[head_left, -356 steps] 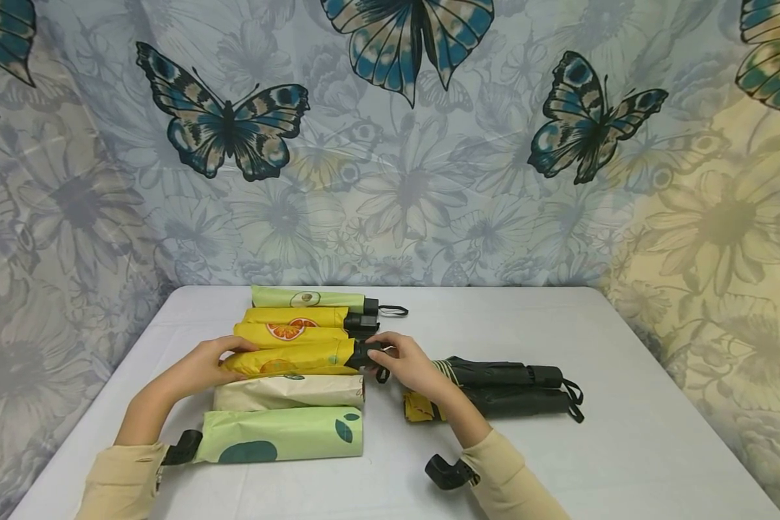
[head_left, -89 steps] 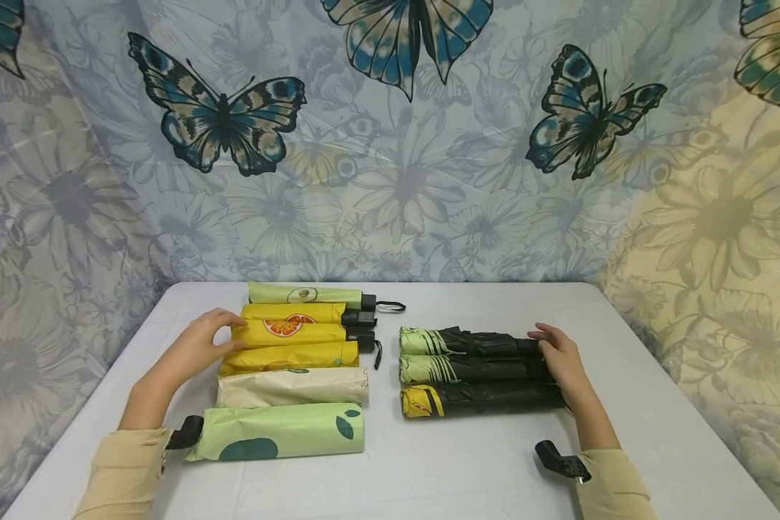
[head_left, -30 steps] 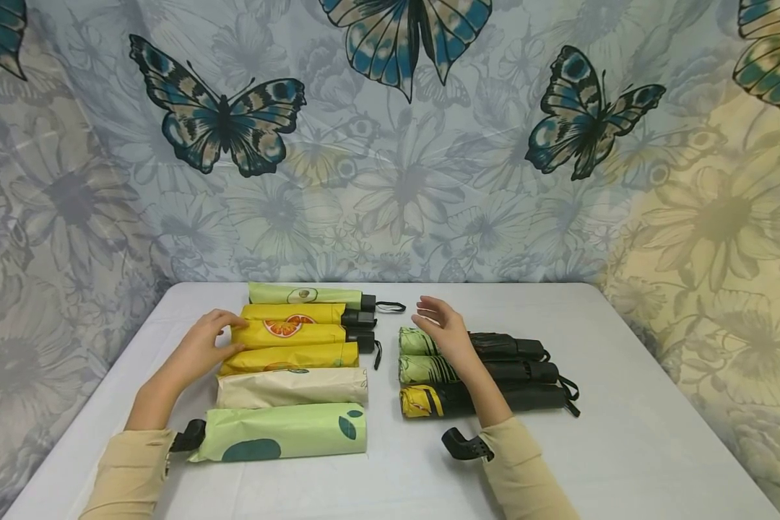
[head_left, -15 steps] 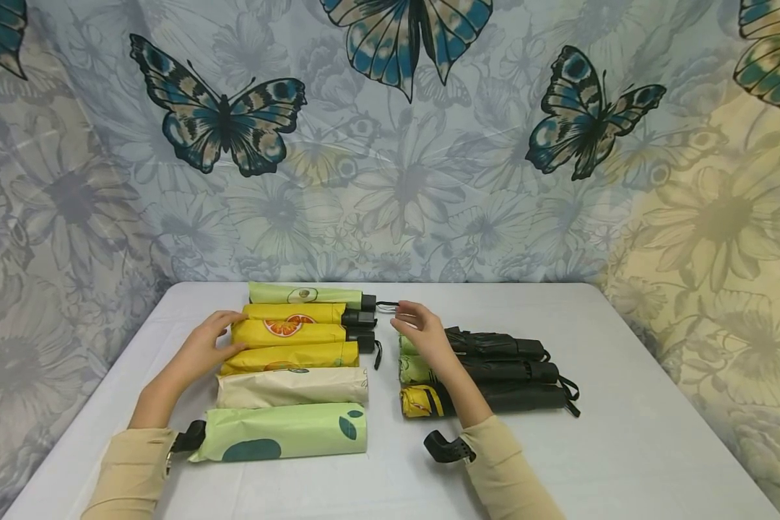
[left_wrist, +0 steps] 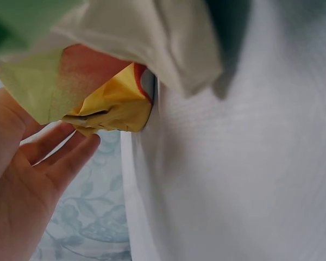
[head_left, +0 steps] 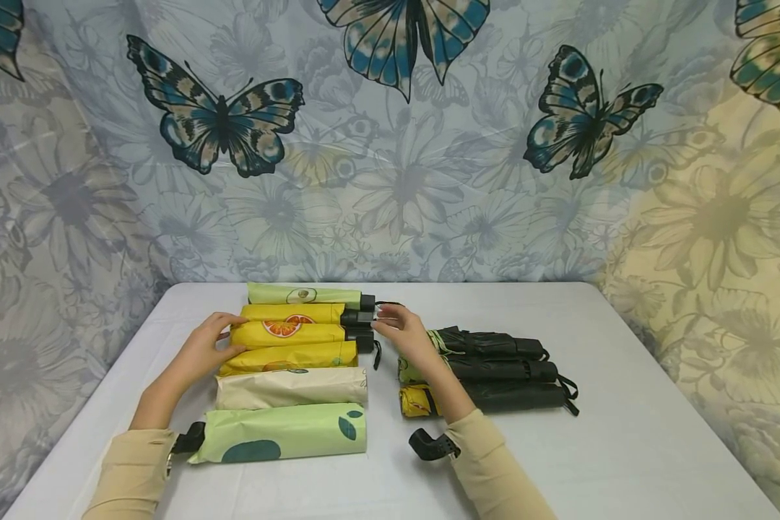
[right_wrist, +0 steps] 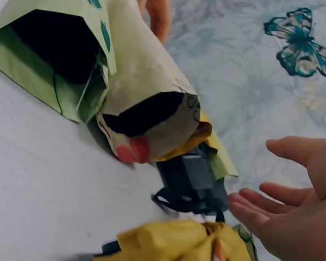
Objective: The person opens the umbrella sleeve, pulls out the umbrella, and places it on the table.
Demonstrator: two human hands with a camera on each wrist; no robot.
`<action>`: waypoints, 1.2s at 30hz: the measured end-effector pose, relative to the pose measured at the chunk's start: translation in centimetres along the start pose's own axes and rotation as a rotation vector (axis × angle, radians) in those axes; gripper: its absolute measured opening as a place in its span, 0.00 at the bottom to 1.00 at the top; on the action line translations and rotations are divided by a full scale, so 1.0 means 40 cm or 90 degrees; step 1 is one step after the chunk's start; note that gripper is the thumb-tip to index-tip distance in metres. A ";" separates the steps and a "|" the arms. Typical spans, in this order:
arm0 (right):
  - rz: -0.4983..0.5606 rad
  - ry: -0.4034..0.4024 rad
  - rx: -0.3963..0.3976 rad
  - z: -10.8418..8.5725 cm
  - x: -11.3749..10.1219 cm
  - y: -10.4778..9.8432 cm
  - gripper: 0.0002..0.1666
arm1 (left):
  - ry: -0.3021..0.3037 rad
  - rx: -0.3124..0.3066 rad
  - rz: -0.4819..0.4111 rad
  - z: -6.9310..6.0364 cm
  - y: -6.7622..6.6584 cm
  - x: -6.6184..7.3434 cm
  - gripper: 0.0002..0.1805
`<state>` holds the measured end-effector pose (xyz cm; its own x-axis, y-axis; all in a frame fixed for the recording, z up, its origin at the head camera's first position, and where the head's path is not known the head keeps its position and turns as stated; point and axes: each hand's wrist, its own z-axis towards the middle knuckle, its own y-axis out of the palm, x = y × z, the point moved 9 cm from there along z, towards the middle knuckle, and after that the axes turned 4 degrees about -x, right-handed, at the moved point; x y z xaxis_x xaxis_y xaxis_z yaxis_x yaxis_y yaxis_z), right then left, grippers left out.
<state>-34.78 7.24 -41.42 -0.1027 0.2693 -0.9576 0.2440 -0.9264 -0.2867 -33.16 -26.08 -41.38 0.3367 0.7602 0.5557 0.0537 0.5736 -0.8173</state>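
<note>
Three yellow umbrellas [head_left: 289, 334] lie side by side on the table [head_left: 650, 404], between the avocado umbrella [head_left: 273, 294] at the far edge and, on the near side, the cream sleeve [head_left: 286, 390] and green sleeve [head_left: 305, 433]. The left hand [head_left: 201, 352], thumb and fingers apart, is at their left ends; the right hand [head_left: 411, 342], loosely spread and holding nothing, is at the black handles [head_left: 357, 318], contact being uncertain. Three black umbrellas [head_left: 500, 370] lie to the right.
</note>
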 end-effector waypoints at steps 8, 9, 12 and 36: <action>-0.054 0.025 -0.008 0.007 0.009 0.028 0.30 | -0.020 0.005 -0.027 0.000 0.000 -0.010 0.28; -0.057 0.027 -0.012 0.007 0.010 0.031 0.30 | -0.021 0.006 -0.029 0.000 0.000 -0.011 0.28; -0.068 0.035 -0.017 0.008 0.014 0.038 0.30 | -0.022 0.006 -0.035 0.000 0.001 -0.012 0.28; -0.222 0.036 -0.027 0.028 0.020 0.070 0.22 | -0.024 -0.005 -0.030 0.002 0.007 -0.015 0.28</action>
<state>-35.25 4.58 -42.95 -0.1339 0.5829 -0.8015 0.2440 -0.7645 -0.5967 -33.43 -26.35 -41.95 0.2972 0.7432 0.5995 0.0766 0.6073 -0.7908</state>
